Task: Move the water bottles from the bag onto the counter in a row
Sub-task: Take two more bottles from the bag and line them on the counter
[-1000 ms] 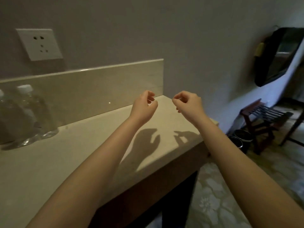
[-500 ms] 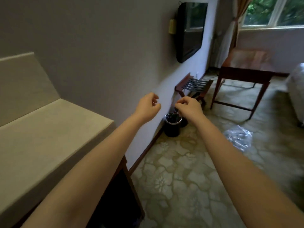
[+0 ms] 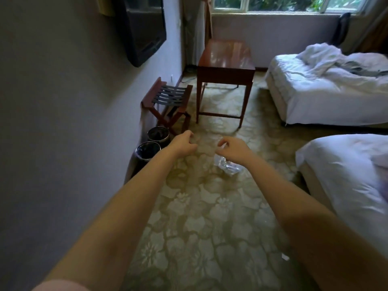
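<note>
A clear plastic bag (image 3: pixel 227 165) lies on the patterned carpet in the middle of the room, partly hidden behind my right wrist; its contents are too blurred to make out. My left hand (image 3: pixel 183 144) and my right hand (image 3: pixel 232 149) are both held out in front of me with fingers loosely curled and nothing in them. The right hand is in front of and above the bag, apart from it. The counter and the bottles standing on it are out of view.
Two dark round bins (image 3: pixel 148 150) stand by the left wall, with a folding luggage rack (image 3: pixel 168 101) behind them. A wooden table (image 3: pixel 225 59) is further back. Two white beds (image 3: pixel 327 89) fill the right side. A TV (image 3: pixel 142 28) hangs on the wall.
My view has swung right, away from the counter and its bottles, to face the room. The bag now sits near the centre, behind my right hand. Both hands keep the same curled pose.
</note>
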Demonstrator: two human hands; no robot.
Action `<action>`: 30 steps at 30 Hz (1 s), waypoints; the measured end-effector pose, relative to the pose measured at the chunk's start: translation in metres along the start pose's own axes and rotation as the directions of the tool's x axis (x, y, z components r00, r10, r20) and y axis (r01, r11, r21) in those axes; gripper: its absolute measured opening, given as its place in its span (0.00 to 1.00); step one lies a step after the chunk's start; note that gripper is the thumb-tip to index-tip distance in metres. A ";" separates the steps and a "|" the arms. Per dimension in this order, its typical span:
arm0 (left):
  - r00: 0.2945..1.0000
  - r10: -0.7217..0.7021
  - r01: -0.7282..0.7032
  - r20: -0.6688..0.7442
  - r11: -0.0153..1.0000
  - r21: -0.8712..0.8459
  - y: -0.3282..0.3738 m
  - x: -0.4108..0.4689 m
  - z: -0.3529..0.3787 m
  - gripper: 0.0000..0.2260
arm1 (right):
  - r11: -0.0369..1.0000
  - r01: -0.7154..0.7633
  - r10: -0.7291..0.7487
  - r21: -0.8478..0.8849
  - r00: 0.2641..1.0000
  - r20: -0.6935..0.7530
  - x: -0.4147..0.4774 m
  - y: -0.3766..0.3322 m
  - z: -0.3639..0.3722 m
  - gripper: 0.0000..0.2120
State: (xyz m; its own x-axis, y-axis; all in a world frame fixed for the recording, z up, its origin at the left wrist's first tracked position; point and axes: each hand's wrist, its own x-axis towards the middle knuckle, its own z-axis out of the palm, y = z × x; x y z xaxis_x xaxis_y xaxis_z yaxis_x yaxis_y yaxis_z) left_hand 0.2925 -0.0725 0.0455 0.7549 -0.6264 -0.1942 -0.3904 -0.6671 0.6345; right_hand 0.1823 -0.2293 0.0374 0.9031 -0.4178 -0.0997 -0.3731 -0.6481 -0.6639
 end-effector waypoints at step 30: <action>0.962 -0.263 0.262 -0.073 0.965 -0.014 0.205 0.545 0.125 0.18 | 0.901 0.318 -0.219 -0.296 0.921 0.322 0.508 0.266 -0.238 0.09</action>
State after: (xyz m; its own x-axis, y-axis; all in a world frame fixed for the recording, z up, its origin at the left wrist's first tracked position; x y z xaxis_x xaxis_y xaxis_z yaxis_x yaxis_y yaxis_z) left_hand 0.5575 -0.6009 -0.0238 0.8673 -0.3981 -0.2989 -0.1713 -0.8023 0.5718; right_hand 0.4917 -0.7653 -0.0136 0.9820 -0.0377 -0.1849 -0.1121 -0.9048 -0.4108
